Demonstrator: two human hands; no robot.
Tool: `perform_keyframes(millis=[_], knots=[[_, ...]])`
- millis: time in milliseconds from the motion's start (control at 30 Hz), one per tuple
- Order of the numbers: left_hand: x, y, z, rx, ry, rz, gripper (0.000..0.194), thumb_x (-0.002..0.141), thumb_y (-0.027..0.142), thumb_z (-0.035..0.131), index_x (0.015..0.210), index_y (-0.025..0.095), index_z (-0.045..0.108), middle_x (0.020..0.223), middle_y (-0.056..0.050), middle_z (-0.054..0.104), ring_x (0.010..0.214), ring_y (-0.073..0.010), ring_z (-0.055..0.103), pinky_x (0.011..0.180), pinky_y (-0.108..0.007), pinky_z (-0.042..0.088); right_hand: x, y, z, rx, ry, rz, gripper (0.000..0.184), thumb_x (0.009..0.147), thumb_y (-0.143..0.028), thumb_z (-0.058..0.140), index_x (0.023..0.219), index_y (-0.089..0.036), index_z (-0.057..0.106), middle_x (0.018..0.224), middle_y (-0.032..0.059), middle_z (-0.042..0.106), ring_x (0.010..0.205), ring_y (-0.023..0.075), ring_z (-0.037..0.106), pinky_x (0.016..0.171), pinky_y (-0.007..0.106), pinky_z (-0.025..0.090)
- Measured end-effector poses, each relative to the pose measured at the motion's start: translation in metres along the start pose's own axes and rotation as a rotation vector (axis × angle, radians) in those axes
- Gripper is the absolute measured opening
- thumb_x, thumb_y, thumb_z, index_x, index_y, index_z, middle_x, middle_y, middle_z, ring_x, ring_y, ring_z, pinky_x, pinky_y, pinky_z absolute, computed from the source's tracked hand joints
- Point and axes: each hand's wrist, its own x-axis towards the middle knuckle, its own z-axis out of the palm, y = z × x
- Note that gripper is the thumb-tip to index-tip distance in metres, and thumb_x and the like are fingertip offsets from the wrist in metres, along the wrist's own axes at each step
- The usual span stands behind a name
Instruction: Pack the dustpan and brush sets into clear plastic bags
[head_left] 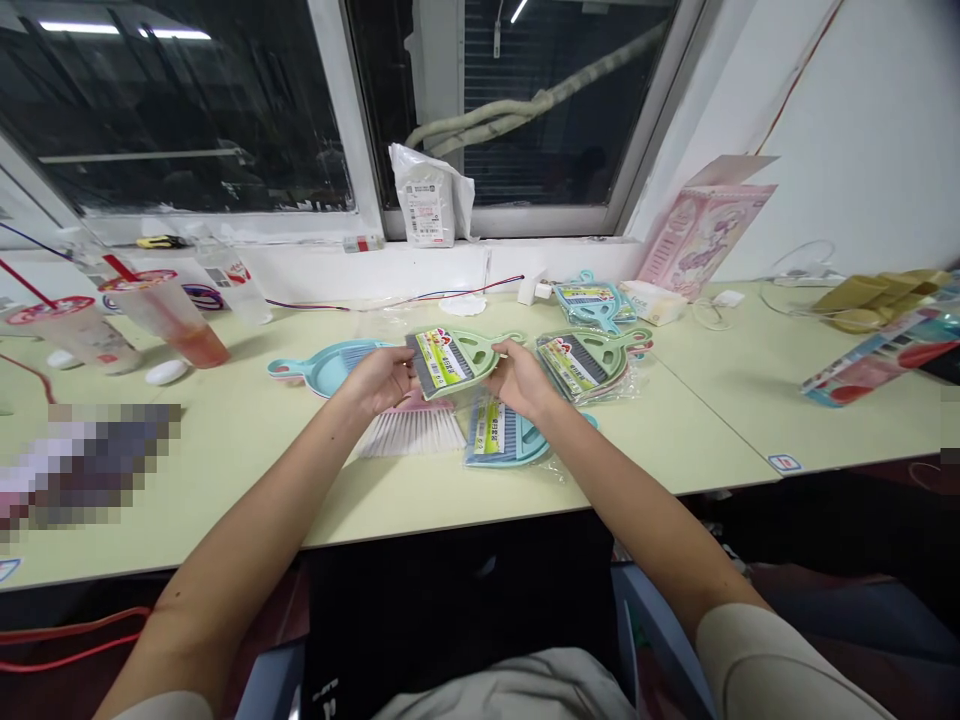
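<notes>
Between my hands, above the table, is a packaged green dustpan and brush set (472, 350) with grey bristles and a printed label. My left hand (386, 378) grips its bristle end. My right hand (517, 378) closes on the handle side. Below lie a packaged blue dustpan set (506, 435) and a brush with white bristles (412, 432) and a pink head, partly hidden by the held set. Left of these rests a loose blue dustpan (326, 370). To the right is a stack of packaged green sets (581, 362).
Behind the green stack lie packaged blue sets (596, 303). Drink cups (169, 318) with straws and a clear bottle (236, 285) stand at the left. A pink box (709, 235) leans at the back right. The table's front edge (465, 528) runs before me.
</notes>
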Motion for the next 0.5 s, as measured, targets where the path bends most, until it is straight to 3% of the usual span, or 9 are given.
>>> perform_keyframes(millis=[67, 133, 200, 300, 367, 500], knots=[[0.0, 0.005, -0.005, 0.0, 0.025, 0.041, 0.036, 0.093, 0.003, 0.047, 0.125, 0.005, 0.064, 0.094, -0.017, 0.076, 0.085, -0.0264, 0.078, 0.077, -0.041, 0.067, 0.002, -0.004, -0.006, -0.06, -0.054, -0.036, 0.019, 0.07, -0.013, 0.055, 0.085, -0.019, 0.065, 0.078, 0.0038, 0.072, 0.074, 0.0192, 0.068, 0.073, 0.031, 0.061], [0.002, 0.011, -0.013, 0.009, 0.033, 0.078, 0.038, 0.09, 0.001, 0.048, 0.125, 0.003, 0.065, 0.095, -0.017, 0.077, 0.085, -0.0265, 0.078, 0.076, -0.039, 0.068, 0.01, -0.009, -0.017, -0.199, -0.023, -0.134, 0.028, 0.062, -0.009, 0.052, 0.085, -0.018, 0.068, 0.08, 0.0038, 0.073, 0.077, 0.0186, 0.068, 0.072, 0.028, 0.058], [0.005, 0.017, -0.023, 0.022, 0.025, 0.11, 0.037, 0.089, 0.001, 0.049, 0.122, 0.0, 0.066, 0.095, -0.019, 0.077, 0.084, -0.0261, 0.078, 0.074, -0.036, 0.067, 0.021, -0.014, -0.03, -0.4, 0.124, -0.268, 0.031, 0.06, -0.008, 0.052, 0.083, -0.018, 0.069, 0.081, 0.0028, 0.073, 0.079, 0.0179, 0.068, 0.068, 0.025, 0.053], [0.008, 0.026, -0.038, 0.052, 0.025, 0.173, 0.035, 0.088, 0.001, 0.051, 0.118, -0.002, 0.067, 0.094, -0.02, 0.077, 0.08, -0.0249, 0.078, 0.072, -0.033, 0.067, 0.038, -0.022, -0.047, -0.772, 0.311, -0.388, 0.019, 0.067, -0.012, 0.058, 0.078, -0.021, 0.071, 0.081, 0.0016, 0.073, 0.085, 0.0192, 0.066, 0.071, 0.025, 0.049], [0.009, 0.03, -0.047, 0.071, 0.054, 0.197, 0.036, 0.086, 0.001, 0.052, 0.118, -0.002, 0.068, 0.092, -0.019, 0.076, 0.077, -0.0242, 0.077, 0.069, -0.033, 0.067, 0.047, -0.024, -0.051, -1.04, 0.317, -0.346, 0.006, 0.072, -0.018, 0.064, 0.068, -0.021, 0.068, 0.076, 0.0033, 0.071, 0.086, 0.022, 0.065, 0.075, 0.028, 0.048], [0.012, 0.031, -0.058, 0.087, 0.099, 0.217, 0.038, 0.082, 0.001, 0.054, 0.118, -0.001, 0.067, 0.09, -0.018, 0.076, 0.075, -0.024, 0.076, 0.065, -0.033, 0.066, 0.058, -0.021, -0.048, -1.354, 0.282, -0.169, 0.032, 0.072, -0.029, 0.075, 0.052, -0.024, 0.052, 0.062, 0.0074, 0.063, 0.085, 0.0282, 0.067, 0.077, 0.033, 0.047]])
